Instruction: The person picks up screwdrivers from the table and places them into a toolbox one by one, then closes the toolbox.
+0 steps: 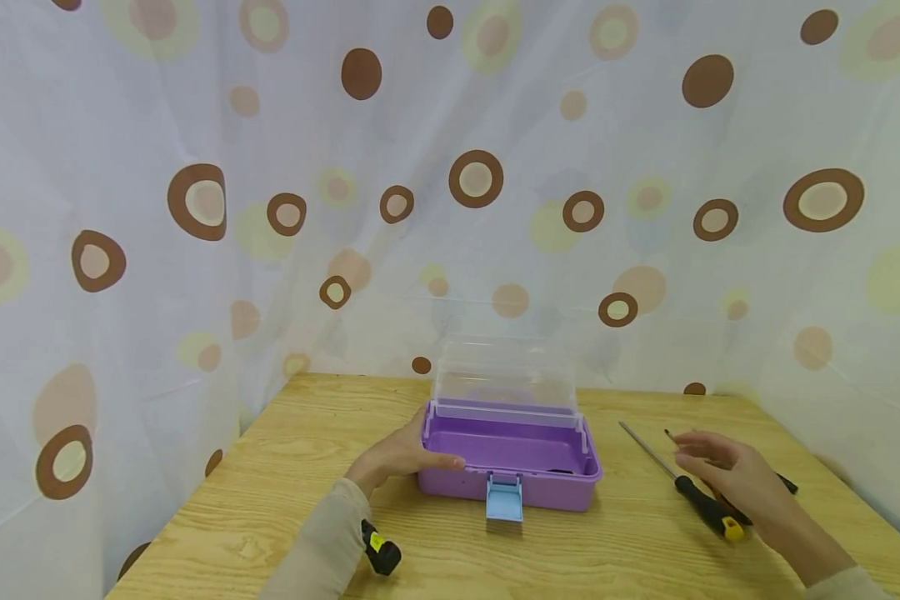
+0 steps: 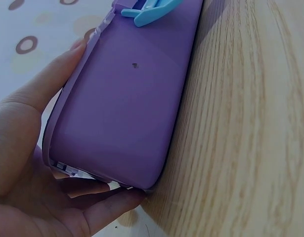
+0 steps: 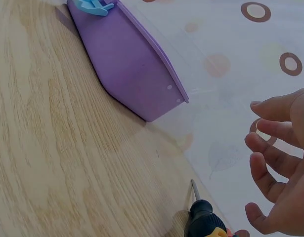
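Observation:
A purple toolbox point(image 1: 555, 493) stands on the table with its clear lid point(image 1: 506, 367) raised at the back and its light blue latch point(image 1: 504, 502) hanging down in front. My left hand point(image 1: 399, 454) grips the box's left end, thumb along the front rim and fingers round the side, as the left wrist view confirms. On the right, my right hand point(image 1: 742, 479) hovers over several tools, fingers loosely bent and holding nothing. Nearest it lies a long screwdriver point(image 1: 701, 502) with a black and yellow handle. Other tools beneath this hand are partly hidden.
A black tool handle with a yellow label point(image 1: 378, 548) lies by my left forearm, partly covered by the sleeve. Something small and dark point(image 1: 560, 472) shows inside the box's front edge. A spotted curtain point(image 1: 510, 250) hangs round the back and sides of the wooden table point(image 1: 570, 554).

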`<state>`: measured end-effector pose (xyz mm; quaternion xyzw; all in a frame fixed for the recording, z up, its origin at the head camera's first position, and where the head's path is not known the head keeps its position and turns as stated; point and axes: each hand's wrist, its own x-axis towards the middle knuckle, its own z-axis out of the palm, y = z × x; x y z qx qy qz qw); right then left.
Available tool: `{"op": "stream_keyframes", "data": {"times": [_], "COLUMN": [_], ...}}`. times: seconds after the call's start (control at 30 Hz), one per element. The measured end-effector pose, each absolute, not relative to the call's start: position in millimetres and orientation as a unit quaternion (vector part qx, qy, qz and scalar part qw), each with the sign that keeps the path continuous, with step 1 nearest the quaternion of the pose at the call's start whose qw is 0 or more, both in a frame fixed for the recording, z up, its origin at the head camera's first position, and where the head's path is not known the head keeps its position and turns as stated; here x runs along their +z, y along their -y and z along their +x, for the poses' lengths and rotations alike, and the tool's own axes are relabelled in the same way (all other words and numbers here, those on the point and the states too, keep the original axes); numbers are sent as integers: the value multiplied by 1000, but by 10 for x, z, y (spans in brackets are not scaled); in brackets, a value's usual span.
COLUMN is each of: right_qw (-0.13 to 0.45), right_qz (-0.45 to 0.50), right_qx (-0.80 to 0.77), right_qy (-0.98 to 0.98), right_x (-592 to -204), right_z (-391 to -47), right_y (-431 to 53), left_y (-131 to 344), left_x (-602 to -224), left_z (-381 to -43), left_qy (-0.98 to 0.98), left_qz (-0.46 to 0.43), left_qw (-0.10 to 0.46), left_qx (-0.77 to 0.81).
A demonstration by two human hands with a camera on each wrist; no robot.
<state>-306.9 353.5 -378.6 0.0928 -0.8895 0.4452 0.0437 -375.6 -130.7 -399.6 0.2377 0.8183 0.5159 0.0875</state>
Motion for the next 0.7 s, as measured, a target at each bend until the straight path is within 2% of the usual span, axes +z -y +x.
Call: {"op": "stream_keyframes", "data": {"times": [0.43, 0.7], "right_qw": [15, 18], "right_qz": [64, 66], "right_qx": [438, 350], "right_qy": [897, 934], "right_x": [-3840, -3927], "right_z": [-3024, -3085], "right_y": [-3715, -3849], "left_y": [1315, 1313], "left_x": [-4010, -4005], "left_z": [-3759, -3754], "left_qy": [-820, -816], "left_qz": [239, 238], "left_qw": [84, 88], "left_qx": [513, 519]}}
